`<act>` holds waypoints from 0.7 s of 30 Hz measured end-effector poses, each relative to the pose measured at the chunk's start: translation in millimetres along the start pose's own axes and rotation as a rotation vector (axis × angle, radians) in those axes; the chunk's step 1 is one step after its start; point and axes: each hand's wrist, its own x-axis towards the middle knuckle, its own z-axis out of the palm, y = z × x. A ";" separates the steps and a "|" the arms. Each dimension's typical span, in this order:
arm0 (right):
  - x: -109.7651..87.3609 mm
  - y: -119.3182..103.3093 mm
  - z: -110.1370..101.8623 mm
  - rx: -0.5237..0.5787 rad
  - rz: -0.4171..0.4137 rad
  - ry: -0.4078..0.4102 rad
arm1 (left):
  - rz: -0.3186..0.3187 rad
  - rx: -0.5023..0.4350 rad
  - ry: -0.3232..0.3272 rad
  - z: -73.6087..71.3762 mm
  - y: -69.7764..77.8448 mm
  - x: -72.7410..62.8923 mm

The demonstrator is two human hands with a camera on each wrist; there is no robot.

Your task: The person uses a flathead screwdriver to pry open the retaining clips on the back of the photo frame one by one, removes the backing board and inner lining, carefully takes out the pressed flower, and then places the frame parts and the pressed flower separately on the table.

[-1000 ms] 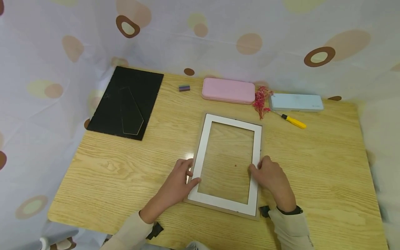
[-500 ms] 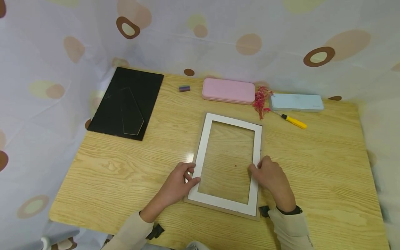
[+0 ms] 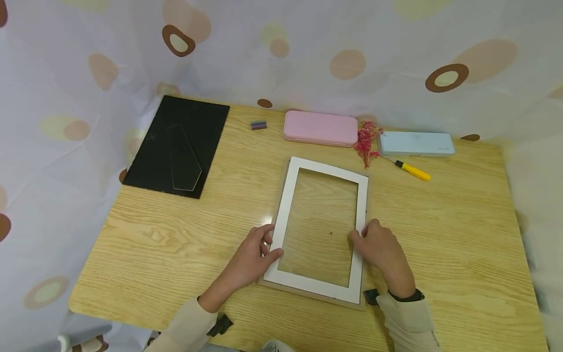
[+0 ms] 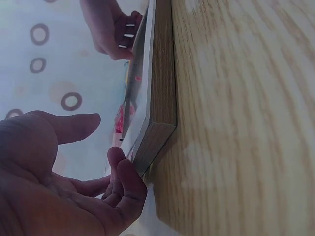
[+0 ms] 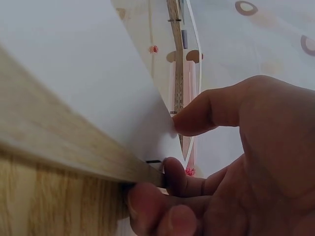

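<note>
A white picture mat with a large rectangular opening lies over a wooden picture frame, whose rim shows around its edges. At the mat's left side is my left hand. Its fingertips touch the frame's edge, and in the left wrist view the thumb stands apart from the mat. My right hand pinches the mat's right side, thumb at the inner edge and curled fingers at the outer edge, as the right wrist view shows. The far end of the mat sits slightly off the frame's rim.
A black backing board with a stand lies at left. Along the back are a small striped block, a pink case, pink dried flowers, a pale blue case and a yellow-handled screwdriver.
The far edge of the mat has shifted slightly up and away from the frame's rim. My left fingers have moved a little along the left edge; my right hand has stayed nearly still.
</note>
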 end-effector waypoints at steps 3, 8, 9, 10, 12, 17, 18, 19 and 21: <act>0.2 0.7 0.8 0.002 0.001 -0.002 | 0.009 -0.002 0.017 -0.3 -0.4 1.2; -0.6 2.6 1.2 0.005 0.003 0.006 | -0.004 -0.063 0.017 -2.8 -0.4 3.1; -0.8 3.2 1.1 0.011 0.008 0.006 | -0.011 -0.091 0.000 -3.4 -0.5 3.1; -1.0 3.9 0.7 0.017 0.010 0.007 | -0.024 -0.130 -0.024 -3.9 -0.6 2.9; -1.5 5.7 0.0 0.039 0.007 0.010 | -0.053 -0.227 -0.085 -4.4 -1.5 1.7; -2.9 11.9 -1.1 0.102 -0.039 0.033 | -0.067 -0.411 -0.157 -6.4 -7.3 -2.4; -3.1 13.2 -1.0 0.108 -0.047 0.037 | -0.057 -0.430 -0.147 -8.1 -8.5 -3.1; -3.2 14.4 -0.9 0.113 -0.052 0.038 | -0.047 -0.438 -0.126 -10.2 -10.1 -3.5; -3.2 16.3 -0.7 0.112 -0.056 0.038 | -0.037 -0.450 -0.076 -16.4 -14.1 -3.9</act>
